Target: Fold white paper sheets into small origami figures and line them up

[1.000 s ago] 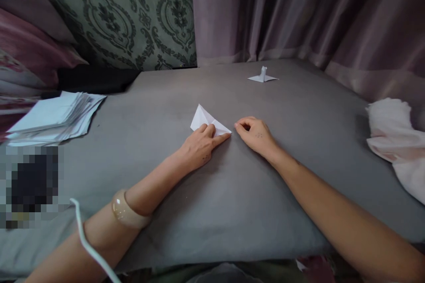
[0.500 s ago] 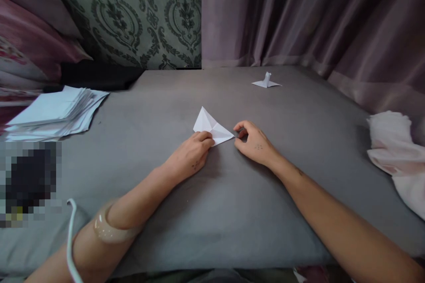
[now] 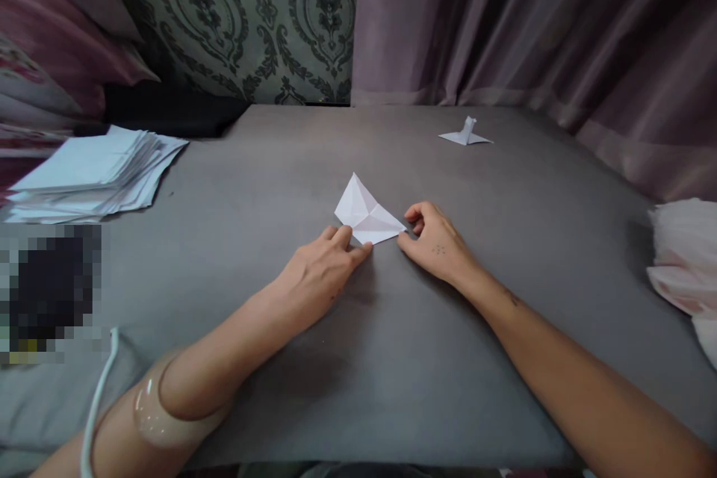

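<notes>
A small white folded paper [image 3: 373,222] lies on the grey cloth in front of me, creased into a pointed kite-like shape. My left hand [image 3: 319,269] is on its near left edge, index finger and thumb at the lower corners, gripping it against the cloth. The other left fingers are bent and partly hidden. At the paper's right tip is my right hand [image 3: 434,239], its fingers curled and a gap between index finger and thumb. The right thumb appears to touch that tip. A bangle [image 3: 168,411] circles my left forearm.
Farther back on the grey cloth [image 3: 314,146] stands a folded paper figure [image 3: 466,133] with flat wings. A stack of white paper [image 3: 92,168] lies at the left, beyond a blurred-out dark patch. Pale crumpled fabric [image 3: 686,254] is at the right; a white cord [image 3: 101,388] crosses by my left arm.
My left hand has shifted back toward the paper's near left edge, with the thumb now stretched along its lower corner, uncovering more creases. The view has moved slightly.
</notes>
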